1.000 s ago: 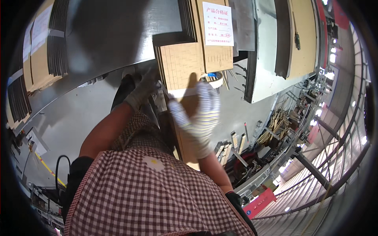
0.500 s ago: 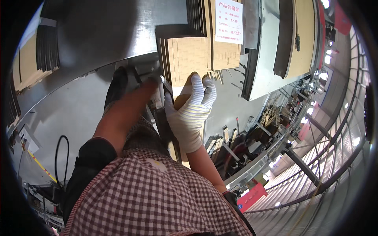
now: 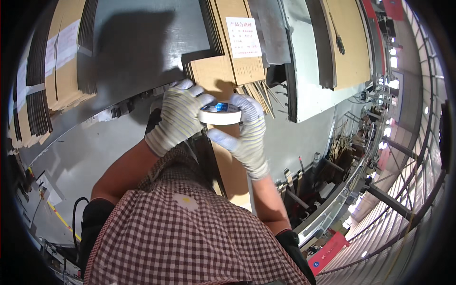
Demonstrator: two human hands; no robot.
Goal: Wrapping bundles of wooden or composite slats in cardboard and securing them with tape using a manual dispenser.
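White tape roll (image 3: pixel 220 115) with a blue core sits pinched between the gloved left hand (image 3: pixel 176 118) and gloved right hand (image 3: pixel 248 135), fingers curled round its rim. Just beyond the fingertips stands a brown flattened cardboard sheet (image 3: pixel 231 156), and further off stacked cardboard (image 3: pixel 237 42). Its loose end seems hidden, so the roll could slip from the knit gloves.

Worn on the head, the left of two side-by-side fisheye lenses; only this one view supplied, so no overlap with a second. Aimed steeply down along the chest, over a checked shirt (image 3: pixel 190 237) filling the lower edge. Very close to the left hand (image 3: pixel 178 116) and right hand (image 3: pixel 247 133), both near centre. Upright, unmirrored. Straight edges of stacked cardboard (image 3: pixel 237 42) bowed toward the dark circular rim.
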